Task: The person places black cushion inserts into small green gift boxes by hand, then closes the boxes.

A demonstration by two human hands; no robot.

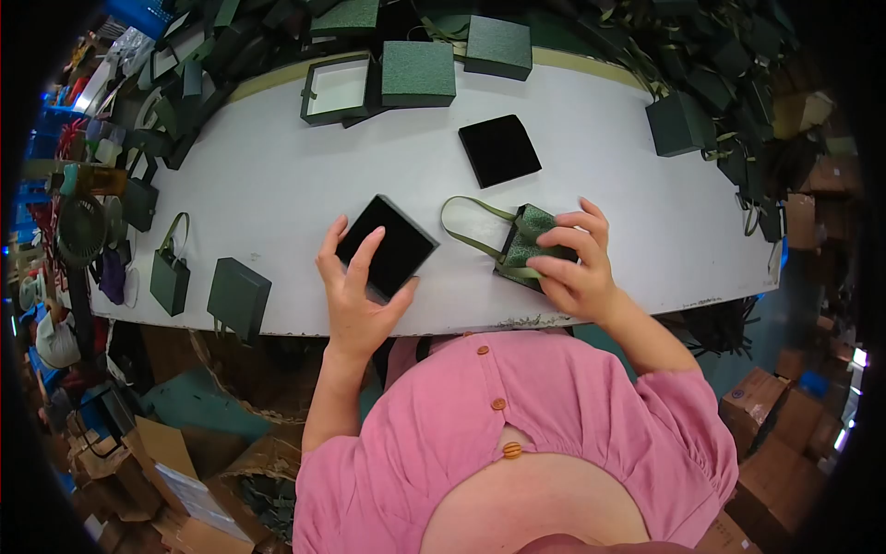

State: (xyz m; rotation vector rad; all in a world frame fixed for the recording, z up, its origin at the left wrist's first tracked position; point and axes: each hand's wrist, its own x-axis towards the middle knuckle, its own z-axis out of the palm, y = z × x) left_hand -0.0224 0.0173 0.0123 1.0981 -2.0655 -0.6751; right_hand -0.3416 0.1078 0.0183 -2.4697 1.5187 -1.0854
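Note:
My left hand (355,282) spans a small dark box with a black velvety top (397,245). Its thumb is at the box's lower right edge, and other fingers are over the top and left side. To the right, my right hand (581,263) grips a small green gift bag (526,242), fingers curled over its textured face. The bag lies on its side, its olive ribbon handle (452,212) looped out to the left. Part of the bag is hidden under the fingers. Beyond it, a square black pad (499,150) lies flat on the white table (277,175).
Green boxes (418,74) and an open box with a pale inside (338,90) stand at the back. A green gift bag (170,277) and dark box (238,297) are at the left front edge. Piled bags (683,123) crowd the right; cardboard cartons (752,402) stand beyond.

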